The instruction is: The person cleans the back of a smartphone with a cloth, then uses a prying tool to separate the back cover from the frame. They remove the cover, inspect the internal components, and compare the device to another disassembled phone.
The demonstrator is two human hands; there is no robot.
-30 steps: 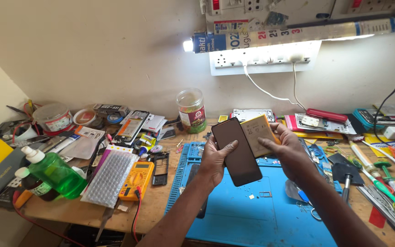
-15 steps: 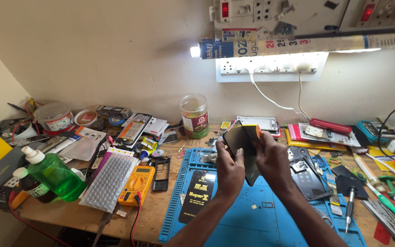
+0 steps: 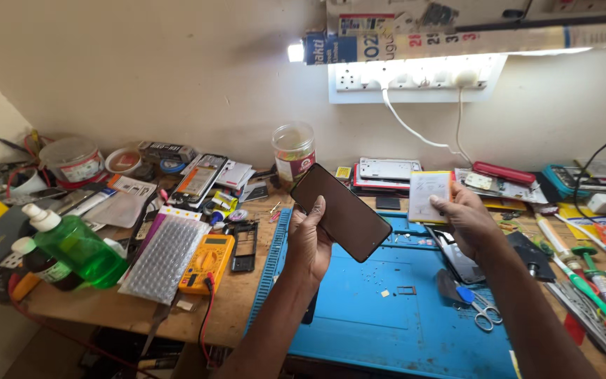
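Both forearms rose from 6 o'clock, bare. The left hand (image 3: 310, 242) was raised, palm away, fingers curled in a grip, thumb pointing to 12 o'clock. The right hand (image 3: 464, 217) sat toward 3 o'clock, fingers pinched closed, knuckles up.

A glossy black flat phone screen panel (image 3: 340, 211) shows plain, with no pattern. To its right is a pale cream rectangular card (image 3: 429, 197) with faint grey print. The rubber work mat (image 3: 394, 309) below is bright blue. At near left stand a clear green plastic bottle (image 3: 78, 245) with a white cap, a silver dotted bubble sheet (image 3: 166, 256) and an orange-yellow multimeter (image 3: 207, 263). The far wall (image 3: 176, 77) is off-white.
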